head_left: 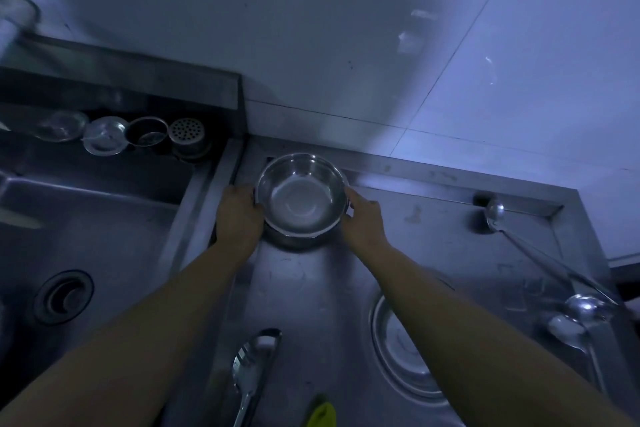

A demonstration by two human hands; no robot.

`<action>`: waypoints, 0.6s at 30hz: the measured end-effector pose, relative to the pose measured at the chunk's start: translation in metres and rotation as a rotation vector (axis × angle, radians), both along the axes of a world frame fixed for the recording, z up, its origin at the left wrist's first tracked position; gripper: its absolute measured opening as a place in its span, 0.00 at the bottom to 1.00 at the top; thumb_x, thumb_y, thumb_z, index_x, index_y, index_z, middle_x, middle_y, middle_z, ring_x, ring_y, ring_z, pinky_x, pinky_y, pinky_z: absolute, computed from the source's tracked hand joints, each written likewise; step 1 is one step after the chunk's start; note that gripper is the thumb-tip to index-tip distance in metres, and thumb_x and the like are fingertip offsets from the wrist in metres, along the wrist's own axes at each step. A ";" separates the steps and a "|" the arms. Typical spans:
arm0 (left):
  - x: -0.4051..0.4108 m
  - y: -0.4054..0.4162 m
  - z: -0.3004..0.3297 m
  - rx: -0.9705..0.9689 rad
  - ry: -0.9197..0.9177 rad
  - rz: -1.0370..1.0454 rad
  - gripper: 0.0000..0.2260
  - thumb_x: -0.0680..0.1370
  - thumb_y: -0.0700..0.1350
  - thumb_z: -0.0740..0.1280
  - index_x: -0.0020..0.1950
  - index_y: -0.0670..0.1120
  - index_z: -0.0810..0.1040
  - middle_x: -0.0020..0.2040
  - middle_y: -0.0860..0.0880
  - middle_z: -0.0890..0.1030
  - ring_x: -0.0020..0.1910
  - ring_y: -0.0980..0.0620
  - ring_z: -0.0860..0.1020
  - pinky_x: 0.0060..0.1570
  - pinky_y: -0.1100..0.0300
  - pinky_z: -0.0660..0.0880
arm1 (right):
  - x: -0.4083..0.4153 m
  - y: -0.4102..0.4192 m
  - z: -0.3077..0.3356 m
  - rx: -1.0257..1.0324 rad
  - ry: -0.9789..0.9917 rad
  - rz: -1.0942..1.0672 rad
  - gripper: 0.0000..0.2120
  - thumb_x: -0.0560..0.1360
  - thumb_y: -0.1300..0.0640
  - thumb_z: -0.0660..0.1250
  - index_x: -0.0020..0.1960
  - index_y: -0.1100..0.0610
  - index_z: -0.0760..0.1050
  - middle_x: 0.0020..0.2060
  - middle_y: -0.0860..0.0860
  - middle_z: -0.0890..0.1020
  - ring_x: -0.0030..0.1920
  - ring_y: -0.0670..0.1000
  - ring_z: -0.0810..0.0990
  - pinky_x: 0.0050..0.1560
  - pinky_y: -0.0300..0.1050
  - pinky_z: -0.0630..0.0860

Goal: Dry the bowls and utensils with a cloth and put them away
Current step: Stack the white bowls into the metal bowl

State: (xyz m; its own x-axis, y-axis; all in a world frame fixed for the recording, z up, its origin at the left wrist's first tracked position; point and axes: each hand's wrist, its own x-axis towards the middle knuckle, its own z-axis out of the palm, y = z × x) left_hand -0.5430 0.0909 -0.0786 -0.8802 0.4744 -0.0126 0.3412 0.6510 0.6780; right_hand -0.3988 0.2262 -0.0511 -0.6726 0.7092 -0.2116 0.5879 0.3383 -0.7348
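A shiny steel bowl [302,196] sits upright at the far corner of the steel counter [311,288], seemingly on top of another bowl. My left hand [239,215] grips its left rim and my right hand [362,217] grips its right rim. A large steel spoon [251,367] lies on the counter near me. A yellow-green cloth [322,414] peeks in at the bottom edge. A flat steel plate [401,350] lies partly under my right forearm. Two ladles [575,315] lie at the right, one with its cup [494,211] by the back rail.
A deep sink [86,246] with a round drain [64,296] lies to the left. On the ledge behind it stand small steel cups, lids and a strainer [187,135]. A tiled wall [381,45] rises behind the counter, whose right edge is near the ladles.
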 end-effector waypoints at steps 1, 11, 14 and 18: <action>0.000 0.000 -0.001 0.014 -0.008 0.003 0.10 0.72 0.31 0.62 0.33 0.42 0.69 0.32 0.49 0.67 0.37 0.50 0.67 0.28 0.64 0.57 | 0.001 0.001 -0.001 -0.007 -0.005 0.019 0.21 0.75 0.68 0.54 0.62 0.52 0.74 0.42 0.51 0.76 0.56 0.60 0.71 0.58 0.46 0.68; 0.051 -0.001 0.030 0.032 -0.087 -0.050 0.12 0.72 0.39 0.66 0.55 0.43 0.77 0.52 0.44 0.76 0.44 0.49 0.75 0.41 0.60 0.68 | 0.055 0.008 0.025 -0.018 -0.065 -0.006 0.23 0.78 0.65 0.60 0.72 0.54 0.65 0.65 0.53 0.73 0.62 0.49 0.73 0.62 0.42 0.68; 0.103 0.004 0.045 0.052 -0.131 -0.169 0.14 0.73 0.41 0.67 0.59 0.47 0.77 0.55 0.48 0.76 0.44 0.52 0.76 0.45 0.62 0.69 | 0.093 0.008 0.048 0.019 -0.007 -0.029 0.20 0.77 0.66 0.62 0.68 0.54 0.72 0.62 0.52 0.76 0.58 0.46 0.75 0.60 0.39 0.70; 0.183 0.012 0.064 0.073 -0.200 -0.364 0.14 0.74 0.43 0.68 0.59 0.50 0.76 0.53 0.51 0.75 0.40 0.57 0.74 0.44 0.64 0.67 | 0.168 0.014 0.079 0.067 0.030 -0.115 0.19 0.75 0.67 0.64 0.62 0.50 0.77 0.53 0.49 0.77 0.44 0.39 0.76 0.48 0.24 0.69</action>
State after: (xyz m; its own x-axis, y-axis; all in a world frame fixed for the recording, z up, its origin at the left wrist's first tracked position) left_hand -0.3599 0.1028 -0.0147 -0.6387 0.7599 -0.1208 0.3972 0.4601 0.7941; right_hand -0.2306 0.2403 0.0278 -0.5912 0.7939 -0.1424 0.6040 0.3188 -0.7304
